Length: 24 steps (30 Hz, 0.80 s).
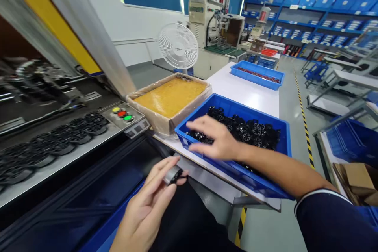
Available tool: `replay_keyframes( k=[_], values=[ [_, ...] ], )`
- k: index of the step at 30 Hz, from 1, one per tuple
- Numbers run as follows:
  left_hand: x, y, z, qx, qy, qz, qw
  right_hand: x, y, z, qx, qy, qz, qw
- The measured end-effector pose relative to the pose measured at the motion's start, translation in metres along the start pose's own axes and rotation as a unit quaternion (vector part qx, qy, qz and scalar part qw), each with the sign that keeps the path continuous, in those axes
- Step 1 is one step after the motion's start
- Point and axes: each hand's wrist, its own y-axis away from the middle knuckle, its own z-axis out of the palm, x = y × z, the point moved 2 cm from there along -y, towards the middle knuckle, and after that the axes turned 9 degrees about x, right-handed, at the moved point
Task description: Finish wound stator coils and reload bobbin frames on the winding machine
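White worktop [251, 96]; on it, a blue bin [251, 114] heaped with black parts [254, 132]. Right grip [217, 138], blurred, spread wide over the bin's near left end. Left grip [149, 202] holding a small grey-and-black cylinder [172, 175] near the worktop's edge.

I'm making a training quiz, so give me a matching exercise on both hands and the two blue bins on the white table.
1. Left hand
2. Right hand
3. Nearer blue bin
4. Farther blue bin

A. Contains reddish parts
B. Grips a silver-and-black part
C. Contains black parts
D. Blurred, no part visible in its grasp

Pairs: 1-B, 2-D, 3-C, 4-A
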Motion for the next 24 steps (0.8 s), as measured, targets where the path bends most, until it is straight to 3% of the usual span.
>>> replay_keyframes(
  k=[1,3,7,10,13,16,20,24],
  values=[
    [-0.003,-0.002,-0.003,0.005,-0.01,-0.003,1.0,0.024,-0.001,0.002,-0.064,0.071,0.111,0.989],
    [-0.01,-0.009,-0.01,0.031,0.006,-0.032,0.999,0.064,0.004,0.007,-0.138,0.122,0.208,0.961],
    [-0.023,-0.022,-0.018,0.068,0.088,-0.089,0.99,0.106,0.027,0.032,-0.289,0.132,0.249,0.915],
    [-0.022,-0.022,-0.017,0.07,0.005,-0.008,0.997,0.115,0.041,0.046,-0.346,0.16,0.265,0.886],
    [-0.014,-0.015,-0.012,0.071,-0.136,0.129,0.98,0.12,0.045,0.049,-0.364,0.185,0.28,0.869],
    [-0.008,-0.009,-0.01,0.08,-0.175,0.195,0.962,0.125,0.045,0.048,-0.37,0.186,0.281,0.866],
    [-0.005,-0.007,-0.013,0.077,-0.15,0.183,0.969,0.126,0.039,0.043,-0.355,0.162,0.263,0.882],
    [0.001,-0.005,-0.013,0.089,-0.042,0.118,0.988,0.116,0.02,0.023,-0.266,0.145,0.238,0.923]
  ],
)
